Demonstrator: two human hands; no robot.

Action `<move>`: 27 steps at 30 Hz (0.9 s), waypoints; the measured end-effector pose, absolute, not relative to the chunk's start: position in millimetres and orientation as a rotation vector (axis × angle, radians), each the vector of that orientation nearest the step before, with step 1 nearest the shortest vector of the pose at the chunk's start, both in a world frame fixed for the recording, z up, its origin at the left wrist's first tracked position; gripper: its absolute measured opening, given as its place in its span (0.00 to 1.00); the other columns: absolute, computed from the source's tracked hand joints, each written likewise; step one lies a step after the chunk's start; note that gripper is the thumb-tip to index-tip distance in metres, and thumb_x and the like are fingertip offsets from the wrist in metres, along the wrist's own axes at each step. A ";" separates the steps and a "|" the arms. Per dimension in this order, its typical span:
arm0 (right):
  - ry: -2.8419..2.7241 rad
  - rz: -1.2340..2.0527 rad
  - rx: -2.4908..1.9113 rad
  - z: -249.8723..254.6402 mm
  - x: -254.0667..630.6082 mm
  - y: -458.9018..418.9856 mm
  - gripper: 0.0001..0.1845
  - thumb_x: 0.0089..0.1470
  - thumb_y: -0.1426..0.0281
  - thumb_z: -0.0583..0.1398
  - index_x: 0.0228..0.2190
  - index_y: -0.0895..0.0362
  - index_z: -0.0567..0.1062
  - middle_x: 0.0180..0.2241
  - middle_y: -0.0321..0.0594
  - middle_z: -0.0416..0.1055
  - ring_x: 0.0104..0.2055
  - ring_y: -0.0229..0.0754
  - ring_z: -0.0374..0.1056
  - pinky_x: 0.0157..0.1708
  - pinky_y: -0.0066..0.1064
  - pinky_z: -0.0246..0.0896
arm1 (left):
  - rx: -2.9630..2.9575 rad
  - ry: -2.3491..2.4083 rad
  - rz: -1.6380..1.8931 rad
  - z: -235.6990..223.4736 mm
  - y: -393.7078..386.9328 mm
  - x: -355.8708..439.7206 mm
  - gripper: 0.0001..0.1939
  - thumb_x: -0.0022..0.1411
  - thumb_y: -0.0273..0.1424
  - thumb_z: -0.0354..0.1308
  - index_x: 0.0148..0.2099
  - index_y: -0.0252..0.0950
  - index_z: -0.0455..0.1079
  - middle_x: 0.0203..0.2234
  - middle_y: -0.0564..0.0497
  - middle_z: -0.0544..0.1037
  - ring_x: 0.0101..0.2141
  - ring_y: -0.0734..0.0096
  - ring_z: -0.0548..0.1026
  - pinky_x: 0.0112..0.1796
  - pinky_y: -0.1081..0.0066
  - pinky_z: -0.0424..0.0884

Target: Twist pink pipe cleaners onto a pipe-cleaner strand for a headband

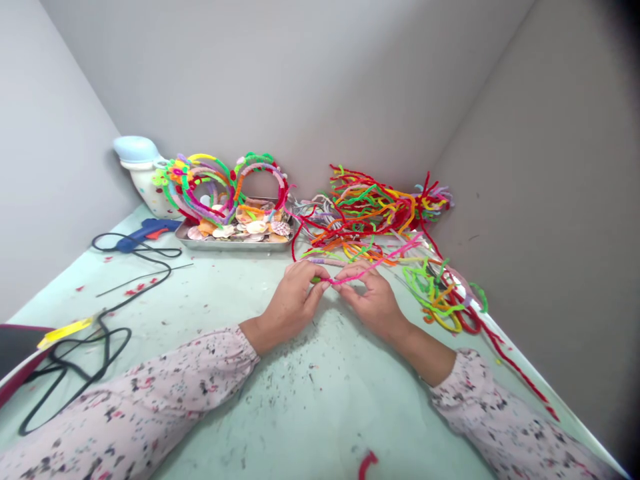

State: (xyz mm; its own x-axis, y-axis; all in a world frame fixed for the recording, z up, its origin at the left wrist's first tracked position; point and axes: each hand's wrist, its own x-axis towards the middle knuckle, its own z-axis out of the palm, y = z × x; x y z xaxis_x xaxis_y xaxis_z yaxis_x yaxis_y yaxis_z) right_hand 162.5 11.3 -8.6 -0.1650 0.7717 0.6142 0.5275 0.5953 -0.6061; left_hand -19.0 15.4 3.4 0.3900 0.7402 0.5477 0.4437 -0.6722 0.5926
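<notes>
Over the middle of the table, my left hand (pixel 299 295) and my right hand (pixel 374 300) meet almost fingertip to fingertip. Both are closed in a pinch on a bright pink pipe cleaner (pixel 387 258), whose free end slants up to the right past my right fingers. A bit of green (pixel 315 280) shows at my left fingertips; whether it is joined to the pink one is hidden. Just behind my hands lies a thin strip wrapped in pale pink and purple (pixel 320 261), partly covered by my fingers.
A metal tray (pixel 240 246) holds seashells, with pipe-cleaner-wrapped headbands (pixel 200 190) on it. Loose pipe cleaners (pixel 370 207) pile up behind and right. To the left lie a blue glue gun (pixel 145 233) and black cord (pixel 107 347). A white bottle (pixel 150 187) leans at the back.
</notes>
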 end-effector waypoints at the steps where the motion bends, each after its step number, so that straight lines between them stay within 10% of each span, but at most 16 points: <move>1: -1.835 0.310 -1.053 -8.6 162.6 11.2 0.03 0.52 0.70 0.61 0.32 0.52 0.74 0.35 0.38 0.72 0.44 0.43 0.67 0.47 0.39 0.61 | 2.301 1.032 1.178 3.2 15.5 -19.0 0.03 0.64 0.28 0.51 0.39 0.36 0.65 0.34 0.50 0.72 0.39 0.68 0.69 0.44 0.65 0.63; 27: -1.880 0.263 -1.106 -5.7 161.2 8.4 0.02 0.53 0.68 0.60 0.30 0.53 0.72 0.33 0.37 0.69 0.41 0.44 0.65 0.44 0.38 0.61 | 2.275 1.065 1.176 2.9 15.9 -17.7 0.03 0.63 0.28 0.52 0.37 0.36 0.67 0.32 0.51 0.73 0.37 0.68 0.70 0.43 0.65 0.64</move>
